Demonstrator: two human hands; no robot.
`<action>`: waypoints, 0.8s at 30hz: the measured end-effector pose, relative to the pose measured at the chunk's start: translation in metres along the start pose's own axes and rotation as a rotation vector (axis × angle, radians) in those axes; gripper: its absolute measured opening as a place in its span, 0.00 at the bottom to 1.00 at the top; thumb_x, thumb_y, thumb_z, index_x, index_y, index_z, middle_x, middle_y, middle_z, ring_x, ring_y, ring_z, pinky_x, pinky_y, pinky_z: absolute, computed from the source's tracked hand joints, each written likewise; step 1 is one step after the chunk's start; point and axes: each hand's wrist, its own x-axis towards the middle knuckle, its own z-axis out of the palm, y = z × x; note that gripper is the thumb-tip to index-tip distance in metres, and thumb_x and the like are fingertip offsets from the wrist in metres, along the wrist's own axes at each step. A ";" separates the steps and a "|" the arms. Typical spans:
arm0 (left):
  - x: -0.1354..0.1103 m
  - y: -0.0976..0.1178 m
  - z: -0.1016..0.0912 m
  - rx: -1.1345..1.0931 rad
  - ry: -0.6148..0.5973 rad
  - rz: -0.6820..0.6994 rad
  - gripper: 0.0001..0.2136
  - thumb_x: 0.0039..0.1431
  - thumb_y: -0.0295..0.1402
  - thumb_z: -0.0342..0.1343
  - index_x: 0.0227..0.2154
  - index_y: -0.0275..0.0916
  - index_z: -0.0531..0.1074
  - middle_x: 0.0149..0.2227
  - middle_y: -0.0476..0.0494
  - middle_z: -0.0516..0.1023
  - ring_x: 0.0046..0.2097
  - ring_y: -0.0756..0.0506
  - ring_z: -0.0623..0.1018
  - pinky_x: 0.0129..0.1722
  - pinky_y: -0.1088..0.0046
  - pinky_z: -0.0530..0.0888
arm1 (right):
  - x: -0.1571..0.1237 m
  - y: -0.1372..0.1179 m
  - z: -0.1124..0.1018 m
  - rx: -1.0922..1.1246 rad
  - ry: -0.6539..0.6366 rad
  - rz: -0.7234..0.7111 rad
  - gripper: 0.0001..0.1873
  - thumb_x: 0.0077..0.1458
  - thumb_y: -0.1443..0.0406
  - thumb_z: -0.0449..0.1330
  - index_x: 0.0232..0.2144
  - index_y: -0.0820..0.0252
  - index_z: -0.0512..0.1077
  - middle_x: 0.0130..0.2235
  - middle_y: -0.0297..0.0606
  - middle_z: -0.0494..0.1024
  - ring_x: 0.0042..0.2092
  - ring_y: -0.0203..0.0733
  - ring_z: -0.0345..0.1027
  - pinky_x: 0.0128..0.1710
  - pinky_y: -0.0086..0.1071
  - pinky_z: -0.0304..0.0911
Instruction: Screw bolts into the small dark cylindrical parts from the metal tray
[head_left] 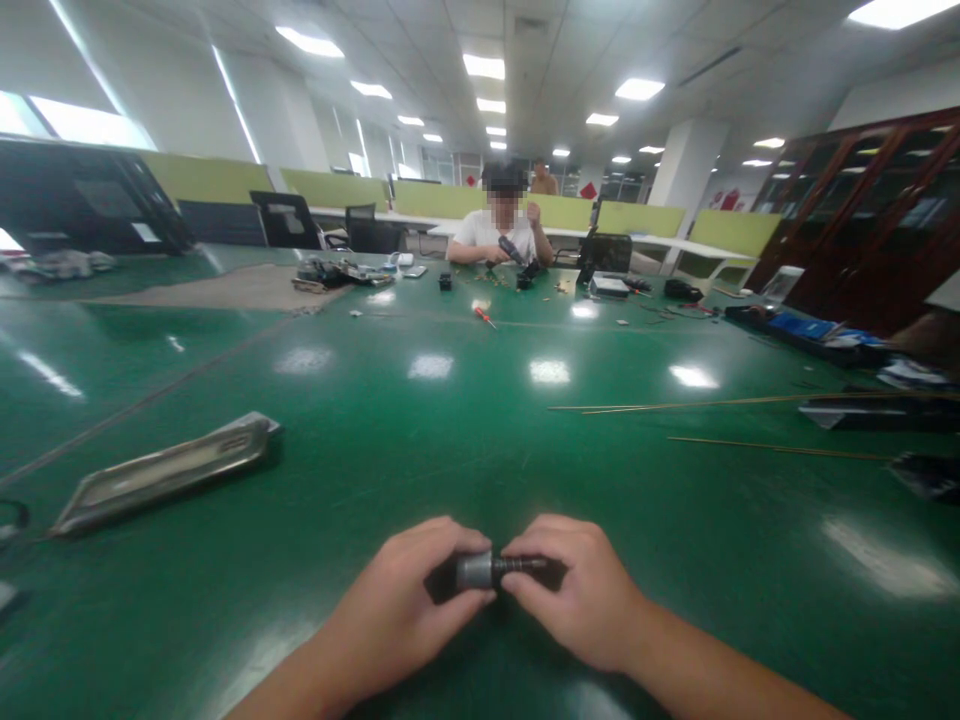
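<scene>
My left hand and my right hand meet low in the middle of the view, just above the green table. Both are closed on one small metal part. The left fingers pinch its grey cylindrical end. The right fingers hold its thinner dark end, which looks like a shaft. My fingers hide most of the part.
A long flat metal plate lies on the table to the left. Thin rods lie to the right, beside dark objects. A red-handled screwdriver lies further off. At the far end a person sits working among scattered parts.
</scene>
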 end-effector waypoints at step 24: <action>-0.001 0.001 -0.003 0.019 0.039 0.032 0.11 0.58 0.32 0.62 0.44 0.45 0.75 0.39 0.49 0.81 0.40 0.48 0.80 0.41 0.74 0.75 | 0.000 -0.002 -0.001 -0.016 0.024 0.034 0.04 0.54 0.65 0.67 0.33 0.58 0.81 0.31 0.36 0.80 0.33 0.39 0.74 0.34 0.31 0.63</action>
